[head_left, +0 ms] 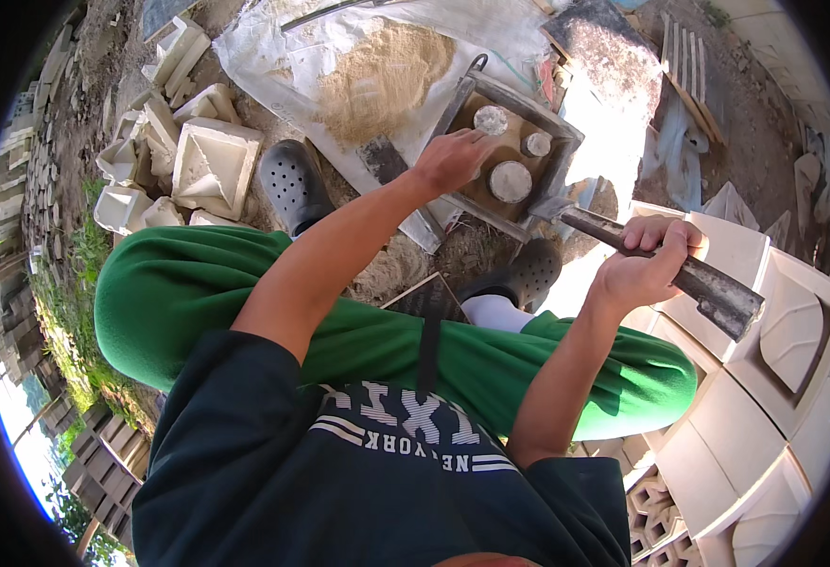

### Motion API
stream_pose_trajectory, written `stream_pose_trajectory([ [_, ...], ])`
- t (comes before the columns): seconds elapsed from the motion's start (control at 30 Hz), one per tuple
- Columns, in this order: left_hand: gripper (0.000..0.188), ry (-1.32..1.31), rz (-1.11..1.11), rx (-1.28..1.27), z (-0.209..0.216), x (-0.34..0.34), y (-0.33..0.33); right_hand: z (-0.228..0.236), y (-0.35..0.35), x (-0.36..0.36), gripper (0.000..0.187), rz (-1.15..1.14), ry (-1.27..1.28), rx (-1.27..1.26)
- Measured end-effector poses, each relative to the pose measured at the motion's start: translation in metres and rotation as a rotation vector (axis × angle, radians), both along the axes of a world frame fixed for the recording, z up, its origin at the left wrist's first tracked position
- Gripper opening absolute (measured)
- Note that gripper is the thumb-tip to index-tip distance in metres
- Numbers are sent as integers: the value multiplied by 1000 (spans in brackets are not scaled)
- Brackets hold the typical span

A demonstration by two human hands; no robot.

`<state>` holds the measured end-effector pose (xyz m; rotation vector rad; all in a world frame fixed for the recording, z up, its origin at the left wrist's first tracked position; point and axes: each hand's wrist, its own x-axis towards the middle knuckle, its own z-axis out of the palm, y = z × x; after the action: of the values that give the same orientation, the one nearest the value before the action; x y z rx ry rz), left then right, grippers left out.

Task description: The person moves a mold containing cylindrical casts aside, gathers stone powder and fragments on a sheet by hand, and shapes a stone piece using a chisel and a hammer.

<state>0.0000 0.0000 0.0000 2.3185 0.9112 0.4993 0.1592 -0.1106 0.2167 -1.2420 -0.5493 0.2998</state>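
Observation:
My left hand reaches forward and rests on the sandy fill inside a square metal mould, close to a round grey plug; two more round plugs sit in the mould. My right hand grips the thick metal handle of a trowel-like tool, its blade end pointing toward the mould's near corner. I sit with green trousers and dark clogs on the ground.
A heap of sand lies on a white sack behind the mould. Pale cast concrete pieces are stacked at the left, and more cast blocks fill the right side. Grass grows at the far left.

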Motion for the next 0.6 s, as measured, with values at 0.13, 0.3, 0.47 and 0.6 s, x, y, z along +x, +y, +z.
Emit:
stream_pose_trajectory([
  [0.13, 37, 36, -150, 121, -2, 11, -2, -2, 4, -7, 12, 9, -53, 50],
  [0.3, 77, 530, -264, -230, 33, 43, -6, -10, -1, 1, 18, 46, -94, 74],
  [0.47, 105, 645, -302, -211, 20, 52, 0, -14, -4, 10, 26, 342, -170, 140],
  [0.6, 117, 692, -322, -279, 25, 54, 0, -26, 5, 7, 27, 438, -172, 108],
])
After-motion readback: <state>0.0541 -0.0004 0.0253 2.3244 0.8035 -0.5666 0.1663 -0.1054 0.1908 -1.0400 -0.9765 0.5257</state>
